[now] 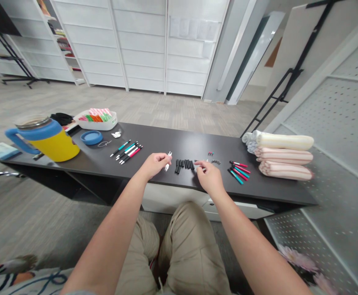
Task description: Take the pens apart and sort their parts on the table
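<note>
My left hand (154, 163) is closed in a pinch on a small white pen part (169, 155), with more white parts (167, 167) lying just below it on the dark table (172, 141). My right hand (208, 175) has its fingers pinched together at the right end of a row of black pen grips (184, 164); what it holds is too small to make out. Assembled pens (128, 150) lie to the left. Several red and teal pen barrels (239, 170) lie to the right, with tiny parts (213, 158) behind.
A yellow mug with a blue handle (48, 139) and a blue lid (91, 137) stand at the left, beside a white tray (100, 122). Rolled towels (281, 157) are stacked at the right end. A perforated white panel (345, 123) stands to the right.
</note>
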`<state>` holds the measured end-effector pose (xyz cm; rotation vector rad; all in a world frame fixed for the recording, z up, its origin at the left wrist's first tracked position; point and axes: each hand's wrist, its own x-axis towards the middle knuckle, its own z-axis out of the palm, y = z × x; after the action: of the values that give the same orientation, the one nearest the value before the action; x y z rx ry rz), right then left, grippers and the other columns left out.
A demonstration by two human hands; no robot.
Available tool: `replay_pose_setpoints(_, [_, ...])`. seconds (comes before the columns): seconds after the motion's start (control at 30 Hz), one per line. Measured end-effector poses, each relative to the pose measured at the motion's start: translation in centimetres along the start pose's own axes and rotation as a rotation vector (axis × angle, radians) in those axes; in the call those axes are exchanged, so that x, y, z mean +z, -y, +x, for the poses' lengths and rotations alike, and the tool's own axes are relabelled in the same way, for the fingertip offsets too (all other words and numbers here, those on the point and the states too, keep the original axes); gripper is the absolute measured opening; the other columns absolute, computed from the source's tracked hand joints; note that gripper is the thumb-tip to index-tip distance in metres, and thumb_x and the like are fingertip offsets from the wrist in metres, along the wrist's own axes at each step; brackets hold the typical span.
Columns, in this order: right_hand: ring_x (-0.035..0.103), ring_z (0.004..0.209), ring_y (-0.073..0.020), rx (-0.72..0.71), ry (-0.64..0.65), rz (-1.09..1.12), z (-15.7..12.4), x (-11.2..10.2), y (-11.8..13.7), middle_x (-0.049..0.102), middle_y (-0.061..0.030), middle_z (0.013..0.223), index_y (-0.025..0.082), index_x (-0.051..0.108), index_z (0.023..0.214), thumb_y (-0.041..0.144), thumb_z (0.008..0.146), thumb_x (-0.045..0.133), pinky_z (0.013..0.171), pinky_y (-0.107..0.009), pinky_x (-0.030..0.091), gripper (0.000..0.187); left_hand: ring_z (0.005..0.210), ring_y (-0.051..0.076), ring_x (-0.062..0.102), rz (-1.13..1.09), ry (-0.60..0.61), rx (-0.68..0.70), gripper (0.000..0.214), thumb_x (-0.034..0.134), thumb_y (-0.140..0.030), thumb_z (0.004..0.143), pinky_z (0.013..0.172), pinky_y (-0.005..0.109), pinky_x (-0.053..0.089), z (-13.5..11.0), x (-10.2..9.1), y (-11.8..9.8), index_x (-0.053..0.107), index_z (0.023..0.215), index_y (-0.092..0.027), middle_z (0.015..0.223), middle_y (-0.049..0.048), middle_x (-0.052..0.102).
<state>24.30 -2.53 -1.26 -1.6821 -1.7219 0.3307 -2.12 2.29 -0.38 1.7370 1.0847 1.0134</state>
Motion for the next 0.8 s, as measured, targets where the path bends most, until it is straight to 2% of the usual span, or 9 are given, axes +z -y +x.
replay_pose_setpoints(0.07, [0.065,0.086,-0.0195,-0.078,0.005,-0.047,0.0,0.4,-0.2,0.075,-0.0058,0.104,0.024,0.079,0.110,0.023,0.091,0.049,0.088,-0.031,0.048,0.036,0.060,0.013,0.047,-0.003,-0.002,0.008,0.044,0.060,-0.055,0.094,0.063,0.026,0.036,0.0,0.0,0.1,0.069,0.073,-0.017,0.060,-0.0031,0.050])
replay_pose_setpoints(0.13, [0.064,0.090,-0.0197,-0.097,0.012,-0.085,0.0,0.6,-0.2,0.073,-0.0062,0.105,0.025,0.079,0.110,0.022,0.092,0.050,0.090,-0.031,0.047,0.035,0.062,0.013,0.048,-0.004,-0.003,0.011,0.045,0.060,-0.056,0.095,0.064,0.026,0.036,0.0,0.0,0.2,0.070,0.074,-0.017,0.061,-0.0031,0.051])
replay_pose_setpoints(0.33, [0.063,0.085,-0.0189,-0.053,-0.006,-0.127,-0.3,0.6,0.1,0.068,-0.0054,0.101,0.022,0.077,0.099,0.024,0.094,0.052,0.084,-0.031,0.047,0.025,0.060,0.012,0.045,-0.006,-0.011,0.004,0.044,0.060,-0.055,0.094,0.063,0.025,0.035,0.0,0.0,0.2,0.070,0.075,-0.017,0.060,-0.0038,0.050])
replay_pose_setpoints(0.47, [0.063,0.088,-0.0197,-0.078,-0.021,-0.126,-0.4,0.5,0.4,0.067,-0.0051,0.102,0.023,0.075,0.107,0.022,0.092,0.053,0.084,-0.031,0.047,0.026,0.060,0.013,0.045,0.004,-0.017,-0.006,0.045,0.060,-0.056,0.094,0.062,0.026,0.034,-0.1,0.0,-0.1,0.070,0.075,-0.017,0.060,-0.0034,0.050])
replay_pose_setpoints(0.63, [0.063,0.083,-0.0192,-0.086,0.026,-0.141,-0.4,0.5,0.4,0.067,-0.0049,0.102,0.025,0.076,0.108,0.020,0.091,0.055,0.081,-0.031,0.048,0.028,0.059,0.013,0.044,0.002,-0.025,-0.017,0.044,0.060,-0.056,0.093,0.062,0.026,0.033,-0.1,-0.1,-0.2,0.069,0.074,-0.018,0.059,-0.0036,0.050])
replay_pose_setpoints(0.8, [0.065,0.091,-0.0199,-0.127,0.094,-0.176,-0.3,-0.3,-0.2,0.070,-0.0065,0.102,0.021,0.078,0.099,0.014,0.090,0.055,0.086,-0.030,0.048,0.025,0.060,0.013,0.045,-0.017,-0.028,-0.018,0.046,0.059,-0.058,0.093,0.063,0.026,0.033,0.0,-0.1,-0.1,0.069,0.073,-0.018,0.060,-0.0036,0.050])
